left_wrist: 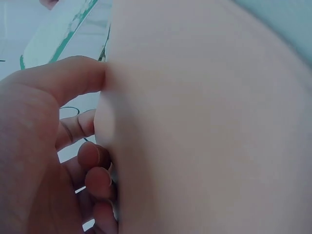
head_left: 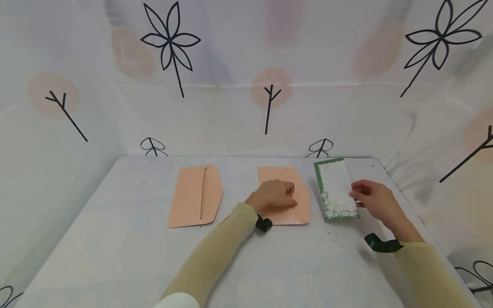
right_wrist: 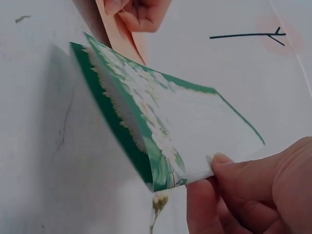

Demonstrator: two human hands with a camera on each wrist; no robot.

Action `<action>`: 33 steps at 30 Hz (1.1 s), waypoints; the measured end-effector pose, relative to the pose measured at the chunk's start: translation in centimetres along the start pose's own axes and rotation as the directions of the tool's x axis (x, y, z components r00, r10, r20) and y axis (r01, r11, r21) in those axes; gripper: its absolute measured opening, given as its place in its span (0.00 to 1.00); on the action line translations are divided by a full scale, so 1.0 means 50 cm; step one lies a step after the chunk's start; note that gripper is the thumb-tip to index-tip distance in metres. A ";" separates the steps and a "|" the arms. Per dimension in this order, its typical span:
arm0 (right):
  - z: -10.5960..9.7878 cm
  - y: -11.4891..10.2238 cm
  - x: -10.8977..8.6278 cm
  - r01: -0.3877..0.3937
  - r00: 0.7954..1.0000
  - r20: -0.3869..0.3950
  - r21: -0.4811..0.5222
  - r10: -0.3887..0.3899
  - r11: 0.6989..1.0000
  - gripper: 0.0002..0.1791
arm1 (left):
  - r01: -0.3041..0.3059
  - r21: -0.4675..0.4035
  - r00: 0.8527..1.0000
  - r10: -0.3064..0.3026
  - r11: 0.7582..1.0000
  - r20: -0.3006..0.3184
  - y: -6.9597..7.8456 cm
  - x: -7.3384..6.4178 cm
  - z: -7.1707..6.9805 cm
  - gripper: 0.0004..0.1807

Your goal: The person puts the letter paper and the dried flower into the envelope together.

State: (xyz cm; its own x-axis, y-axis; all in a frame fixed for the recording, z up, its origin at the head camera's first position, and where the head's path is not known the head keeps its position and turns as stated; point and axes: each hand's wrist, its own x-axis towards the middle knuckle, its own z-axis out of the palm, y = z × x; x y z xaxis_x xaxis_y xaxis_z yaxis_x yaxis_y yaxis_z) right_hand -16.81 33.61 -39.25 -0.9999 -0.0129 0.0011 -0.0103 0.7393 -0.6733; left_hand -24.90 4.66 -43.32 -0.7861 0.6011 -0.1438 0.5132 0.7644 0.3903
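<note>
My left hand (head_left: 275, 194) pinches a peach envelope (head_left: 285, 217) in the middle of the table; part of the envelope is hidden under the hand. The left wrist view shows thumb and fingers at its edge, with the envelope's pale surface (left_wrist: 204, 126) filling most of the picture. My right hand (head_left: 377, 203) grips a folded white card (head_left: 337, 184) by its right edge, between thumb and fingers. In the right wrist view the card (right_wrist: 195, 117) has a green border and printed white flowers, and its two halves stand slightly apart.
A second peach envelope (head_left: 188, 199) lies on the table's left part, its pointed flap to the right. The white table (head_left: 115, 256) ends at a back edge against a printed cloth (head_left: 223, 115) with leaf and twig drawings.
</note>
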 end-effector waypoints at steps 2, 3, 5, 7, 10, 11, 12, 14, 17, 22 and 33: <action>0.005 -0.005 -0.001 0.009 1.000 -0.019 0.009 -0.008 1.000 0.18 | 0.000 0.011 1.000 0.000 1.000 0.003 0.001 0.001 0.000 0.14; 0.009 -0.008 -0.002 0.003 1.000 -0.028 0.015 -0.003 1.000 0.18 | -0.001 0.015 1.000 0.001 1.000 0.004 0.002 0.002 0.001 0.14; 0.018 -0.015 -0.003 -0.001 0.999 -0.040 0.029 0.002 1.000 0.18 | -0.002 0.019 1.000 0.002 1.000 0.008 0.002 0.002 0.002 0.15; 0.029 -0.023 -0.004 -0.001 0.999 -0.039 0.034 0.002 0.999 0.18 | -0.001 0.018 1.000 0.001 1.000 0.009 0.001 0.002 0.003 0.15; 0.046 -0.032 -0.004 0.003 0.999 -0.032 0.038 -0.002 0.999 0.18 | 0.003 0.010 1.000 -0.003 1.000 0.010 0.000 0.001 0.004 0.15; 0.051 -0.034 -0.004 0.004 1.000 -0.028 0.036 -0.003 0.999 0.18 | 0.005 0.010 1.000 -0.005 1.000 0.011 0.000 0.001 0.004 0.15; 0.055 -0.036 -0.003 0.002 1.000 -0.026 0.035 -0.001 0.999 0.18 | 0.007 0.009 1.000 -0.007 1.000 0.013 0.000 0.001 0.003 0.15; 0.059 -0.038 -0.002 0.001 0.999 -0.033 0.025 0.000 1.000 0.18 | 0.009 0.005 1.000 -0.010 1.000 0.017 0.001 0.000 0.001 0.15; 0.058 -0.040 0.001 -0.006 0.999 -0.050 0.015 0.006 1.000 0.18 | 0.016 0.003 1.000 -0.016 1.000 0.026 0.002 0.001 -0.001 0.15; 0.057 -0.048 0.004 -0.018 0.998 -0.065 0.024 0.020 1.000 0.18 | 0.013 0.006 0.999 -0.013 1.000 0.036 0.000 0.004 -0.003 0.15; 0.106 -0.063 0.010 -0.055 0.998 0.000 -0.021 0.055 0.998 0.20 | 0.011 0.002 0.999 -0.011 1.000 0.033 -0.003 0.006 0.002 0.13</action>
State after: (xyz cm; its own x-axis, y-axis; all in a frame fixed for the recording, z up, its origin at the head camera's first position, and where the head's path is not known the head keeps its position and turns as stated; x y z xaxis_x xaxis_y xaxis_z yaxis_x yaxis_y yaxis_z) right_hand -17.25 27.72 -41.07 -0.9990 0.0279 -0.0357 0.0445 0.7527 -0.6568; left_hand -25.18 4.74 -43.54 -0.7798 0.6001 -0.1784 0.5052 0.7715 0.3868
